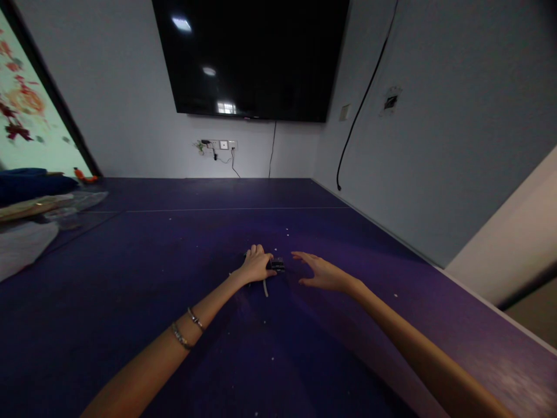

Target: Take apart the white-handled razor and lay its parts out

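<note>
Near the middle of the purple surface (209, 244), my left hand (256, 265) is closed around a small dark object (277, 265), whose black, boxy end sticks out past the thumb and fingertips. The palm hides the rest of it, so its kind is unclear. A short grey strip or cord (265, 288) comes out below the hand. To the right, my right hand (321, 273) hovers with thumb and fingers apart, holding nothing. A small gap separates its fingertips from the dark object.
Small white bits are scattered over the surface. At the far left lie clear plastic bags (26, 244) and dark blue cloth (37, 184). A wall-mounted television (256, 58) hangs ahead above sockets (223, 144). A black cable (363, 98) dangles along the right wall.
</note>
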A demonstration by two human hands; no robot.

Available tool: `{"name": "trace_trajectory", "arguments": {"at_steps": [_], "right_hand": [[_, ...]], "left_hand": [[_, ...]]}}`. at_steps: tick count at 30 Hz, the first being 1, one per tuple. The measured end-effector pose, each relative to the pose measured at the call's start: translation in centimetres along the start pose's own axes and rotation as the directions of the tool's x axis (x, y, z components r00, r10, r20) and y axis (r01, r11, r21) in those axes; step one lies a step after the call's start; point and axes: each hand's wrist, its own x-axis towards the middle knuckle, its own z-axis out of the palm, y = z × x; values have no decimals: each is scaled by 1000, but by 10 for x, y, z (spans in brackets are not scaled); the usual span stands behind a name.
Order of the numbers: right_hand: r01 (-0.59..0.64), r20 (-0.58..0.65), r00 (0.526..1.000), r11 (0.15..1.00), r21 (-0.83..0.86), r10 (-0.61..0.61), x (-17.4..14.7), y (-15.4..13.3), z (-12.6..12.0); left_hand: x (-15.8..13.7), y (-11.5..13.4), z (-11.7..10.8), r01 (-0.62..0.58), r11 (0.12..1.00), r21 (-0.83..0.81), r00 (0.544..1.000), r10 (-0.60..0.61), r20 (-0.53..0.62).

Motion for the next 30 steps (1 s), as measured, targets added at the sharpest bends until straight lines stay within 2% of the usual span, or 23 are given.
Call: {"name": "trace_trajectory", "arguments": {"at_steps": [4, 8, 13, 18, 21, 23, 26, 30], "right_hand": [[-24, -1, 1000, 1000, 5, 24, -5, 2, 0], [-29, 5, 1000, 1000, -4, 29, -6, 5, 3], [-38, 14, 999, 999, 9, 38, -6, 5, 5], [-34, 0, 999, 999, 34, 34, -1, 5, 7], [-30, -22, 999, 999, 34, 30, 8, 10, 15], [-23, -40, 999, 999, 36, 24, 14, 14, 23], [-19, -82, 996, 999, 49, 23, 24, 19, 36], [-24, -146, 989, 997, 73, 35, 37, 25, 47]], "left_hand": [[2, 1, 3, -1, 999, 36, 1000, 1, 7], [1, 2, 1, 19, 998, 58, 997, -23, 70], [1, 2, 0, 26, 998, 54, 998, -30, 64], [0, -2, 2, 14, 1000, 14, 1000, -14, 15], [-5, -11, 1, 11, 996, -86, 996, -18, -82], [-10, -21, -1, 43, 977, -209, 987, -74, -143], [-15, -39, -4, 140, 926, -351, 967, -205, -154], [-19, -65, -4, 224, 896, -382, 942, -300, -151]]}}
